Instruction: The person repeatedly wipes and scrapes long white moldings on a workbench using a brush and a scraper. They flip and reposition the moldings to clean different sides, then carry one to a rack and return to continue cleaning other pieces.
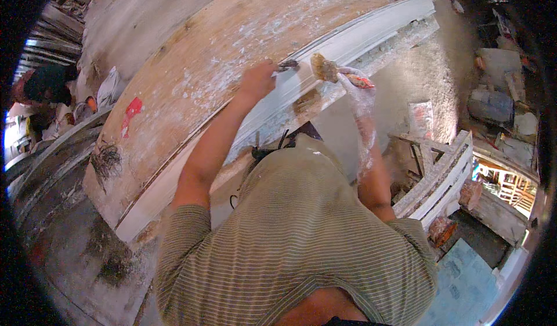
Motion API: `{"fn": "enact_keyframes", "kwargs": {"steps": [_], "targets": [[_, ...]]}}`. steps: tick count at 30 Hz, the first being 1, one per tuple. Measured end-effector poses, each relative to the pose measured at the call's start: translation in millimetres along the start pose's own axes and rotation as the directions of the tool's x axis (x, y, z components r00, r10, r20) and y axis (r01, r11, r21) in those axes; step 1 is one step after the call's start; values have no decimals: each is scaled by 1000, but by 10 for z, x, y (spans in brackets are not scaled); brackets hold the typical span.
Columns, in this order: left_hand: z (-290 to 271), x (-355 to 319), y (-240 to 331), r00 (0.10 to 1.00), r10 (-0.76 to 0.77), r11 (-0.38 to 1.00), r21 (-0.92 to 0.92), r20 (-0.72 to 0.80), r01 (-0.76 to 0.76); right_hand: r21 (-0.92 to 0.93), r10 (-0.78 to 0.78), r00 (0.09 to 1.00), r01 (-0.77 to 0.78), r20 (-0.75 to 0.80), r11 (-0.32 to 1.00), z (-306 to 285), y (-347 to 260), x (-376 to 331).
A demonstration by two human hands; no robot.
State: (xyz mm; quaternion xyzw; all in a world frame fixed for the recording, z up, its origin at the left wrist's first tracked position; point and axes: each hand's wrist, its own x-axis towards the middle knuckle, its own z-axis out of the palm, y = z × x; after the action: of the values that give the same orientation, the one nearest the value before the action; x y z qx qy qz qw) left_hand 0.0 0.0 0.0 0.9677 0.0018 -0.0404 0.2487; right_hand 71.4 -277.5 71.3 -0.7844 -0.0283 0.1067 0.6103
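White and long, the moulding [377,33] runs along the near edge of the wooden board [197,59], from lower left to upper right of the frame, and beyond it the wide board gives room to move, while a slatted frame [444,181] stands at right, near the right forearm. In the upper middle, the left hand [258,82] is closed around a small dark tool [287,65] at the moulding's far edge; the whitened right hand [355,89] grips a brush [324,68], its bristles over the moulding, between both hands.
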Motion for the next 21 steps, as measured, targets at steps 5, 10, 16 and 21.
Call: {"fn": "enact_keyframes", "kwargs": {"steps": [5,10,16,21], "targets": [[-119,-235,-61,986,-93,977,-179,137,117,-15,39,997,-40,-62,999,-154,-25,-102],[46,646,382,998,-31,999,-17,48,32,60,42,999,-40,-31,997,-330,130,248],[132,282,225,990,45,998,44,-136,-40,4,-42,999,42,-24,999,-832,205,843],[4,165,364,993,-109,993,52,39,107,22,104,991,-103,-84,994,-1474,422,1380]]}}
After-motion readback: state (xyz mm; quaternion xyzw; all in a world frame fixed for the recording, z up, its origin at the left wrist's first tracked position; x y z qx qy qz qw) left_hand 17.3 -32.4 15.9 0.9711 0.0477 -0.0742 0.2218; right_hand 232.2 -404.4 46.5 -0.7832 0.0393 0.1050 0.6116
